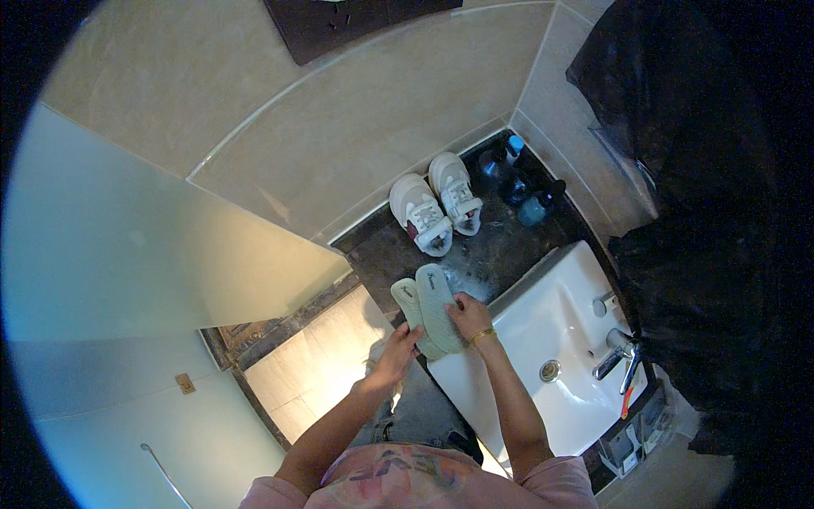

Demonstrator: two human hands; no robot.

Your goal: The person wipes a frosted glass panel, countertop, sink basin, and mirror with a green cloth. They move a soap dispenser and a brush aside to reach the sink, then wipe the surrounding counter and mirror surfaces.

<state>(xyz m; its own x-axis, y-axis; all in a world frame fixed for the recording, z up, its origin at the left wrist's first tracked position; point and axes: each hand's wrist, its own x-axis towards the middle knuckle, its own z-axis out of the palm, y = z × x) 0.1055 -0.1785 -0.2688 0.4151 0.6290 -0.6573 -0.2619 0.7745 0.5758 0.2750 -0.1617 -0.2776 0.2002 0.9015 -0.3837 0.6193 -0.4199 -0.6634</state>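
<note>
Two pale green shoe insoles are held up side by side in front of the counter's edge. My left hand [402, 350] grips the smaller-looking left insole [409, 299] by its outer edge, and my right hand [470, 316] pinches the right insole [437, 305] along its side. The right insole overlaps the left one, and both bear dark writing near the upper end. Beyond them, a pair of white sneakers, the left shoe [420, 213] and the right shoe [455, 191], stands on the dark stone counter [502, 245] against the tiled wall.
A white washbasin [521, 407] with a chrome faucet [617, 356] lies to my right. Several bottles, one a blue-tinted bottle [533, 210], stand in the counter's far corner. Frosted glass panels [127, 242] rise on the left. An orange-handled item [627, 402] lies by the faucet.
</note>
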